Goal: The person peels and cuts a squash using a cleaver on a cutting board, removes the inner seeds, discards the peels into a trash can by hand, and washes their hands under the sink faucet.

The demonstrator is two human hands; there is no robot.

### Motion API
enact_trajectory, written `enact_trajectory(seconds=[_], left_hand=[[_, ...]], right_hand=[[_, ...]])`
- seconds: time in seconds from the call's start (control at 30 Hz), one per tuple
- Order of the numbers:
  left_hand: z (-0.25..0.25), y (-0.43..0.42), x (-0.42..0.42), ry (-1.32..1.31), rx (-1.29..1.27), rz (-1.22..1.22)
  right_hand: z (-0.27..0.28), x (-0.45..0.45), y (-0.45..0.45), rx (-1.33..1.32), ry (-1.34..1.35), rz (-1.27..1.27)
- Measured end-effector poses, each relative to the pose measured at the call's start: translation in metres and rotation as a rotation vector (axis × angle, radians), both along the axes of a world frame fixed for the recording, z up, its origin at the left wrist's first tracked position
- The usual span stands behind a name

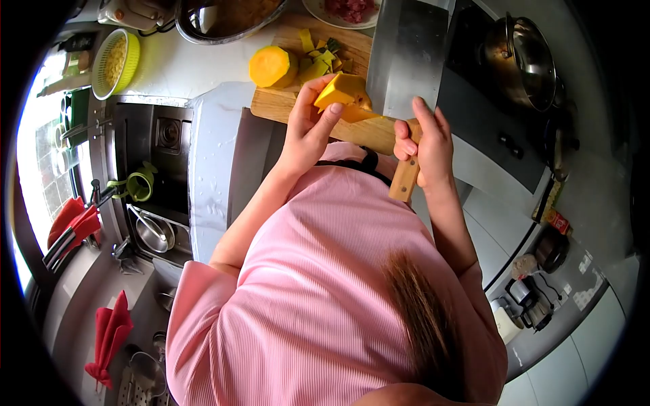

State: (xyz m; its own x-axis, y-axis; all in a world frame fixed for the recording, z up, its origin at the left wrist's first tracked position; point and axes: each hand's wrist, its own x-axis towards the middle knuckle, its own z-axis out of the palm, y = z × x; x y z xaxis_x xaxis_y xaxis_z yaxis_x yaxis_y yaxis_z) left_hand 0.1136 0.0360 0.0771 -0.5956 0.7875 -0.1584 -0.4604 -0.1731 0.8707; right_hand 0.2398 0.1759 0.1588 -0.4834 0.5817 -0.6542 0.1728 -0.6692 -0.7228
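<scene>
My left hand (pixel 308 128) is closed around a chunk of orange pumpkin (pixel 349 95), held above the near edge of the wooden cutting board (pixel 271 105). In my right hand (pixel 430 142) is the wooden handle of a cleaver (pixel 409 61), its broad steel blade pointing away from me. The blade's near corner is close to the chunk; I cannot tell whether they touch. On the board, left of the chunk, stands a thick round piece of pumpkin (pixel 271 66). Behind the chunk lie several green and yellow peelings (pixel 321 59).
A large metal bowl (pixel 233 30) and a plate of red meat (pixel 349 9) stand at the back. At left are a yellow-green basket (pixel 118 64) and a sink (pixel 166 162) with a green cup (pixel 140 183). A wok (pixel 525 64) sits on the stove at right.
</scene>
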Motion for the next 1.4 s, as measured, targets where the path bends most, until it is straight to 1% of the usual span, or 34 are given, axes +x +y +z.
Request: enact_trajectory(seconds=[0.07, 0.13, 0.17, 0.2, 0.27, 0.33, 0.43, 0.47, 0.57, 0.7, 0.87, 0.97, 1.0, 1.03, 1.1, 1.2, 1.3, 1.4], left_hand=[[0.000, 0.003, -0.003, -0.047, -0.012, 0.042], [0.007, 0.007, -0.010, -0.283, 0.012, 0.087], [0.013, 0.007, -0.016, -0.406, 0.025, 0.097], [0.024, 0.007, -0.020, -0.467, -0.001, 0.083], [0.022, -0.001, -0.035, -0.458, -0.033, -0.104], [0.016, -0.006, -0.050, -0.457, -0.040, -0.263], [0.025, 0.004, -0.046, -0.628, -0.128, -0.157], [0.014, -0.002, -0.048, -0.553, -0.101, -0.222], [0.030, 0.001, -0.046, -0.545, -0.192, -0.202], [0.025, -0.001, -0.050, -0.426, -0.239, -0.236], [0.026, 0.001, -0.053, -0.416, -0.315, -0.257], [0.037, 0.004, -0.049, -0.525, -0.328, -0.184], [0.036, 0.004, -0.050, -0.491, -0.288, -0.223], [0.036, 0.003, -0.049, -0.443, -0.267, -0.241], [0.034, 0.006, -0.046, -0.411, -0.228, -0.271], [0.032, 0.005, -0.049, -0.421, -0.212, -0.280], [0.032, 0.007, -0.052, -0.388, -0.215, -0.294], [0.029, 0.010, -0.048, -0.338, -0.267, -0.398]], right_hand=[[0.006, 0.002, 0.003, -0.020, 0.008, -0.010], [0.011, 0.010, 0.009, -0.008, 0.028, 0.006], [0.018, 0.011, 0.011, 0.030, 0.019, 0.022], [0.023, 0.014, 0.015, 0.101, 0.005, 0.090], [0.033, 0.017, 0.019, 0.251, -0.011, 0.215], [0.039, 0.021, 0.019, 0.342, 0.030, 0.328], [0.049, 0.023, 0.018, 0.406, 0.027, 0.465], [0.049, 0.025, 0.019, 0.432, 0.017, 0.510], [0.046, 0.027, 0.018, 0.465, -0.018, 0.581], [0.044, 0.027, 0.019, 0.501, -0.049, 0.651], [0.043, 0.031, 0.019, 0.495, -0.055, 0.655], [0.041, 0.033, 0.016, 0.492, -0.052, 0.610], [0.040, 0.033, 0.015, 0.477, -0.055, 0.615], [0.048, 0.029, 0.015, 0.444, -0.113, 0.619], [0.044, 0.028, 0.017, 0.425, -0.100, 0.630], [0.043, 0.030, 0.020, 0.478, -0.080, 0.671], [0.041, 0.037, 0.022, 0.485, -0.116, 0.710], [0.036, 0.034, 0.020, 0.438, -0.076, 0.653]])
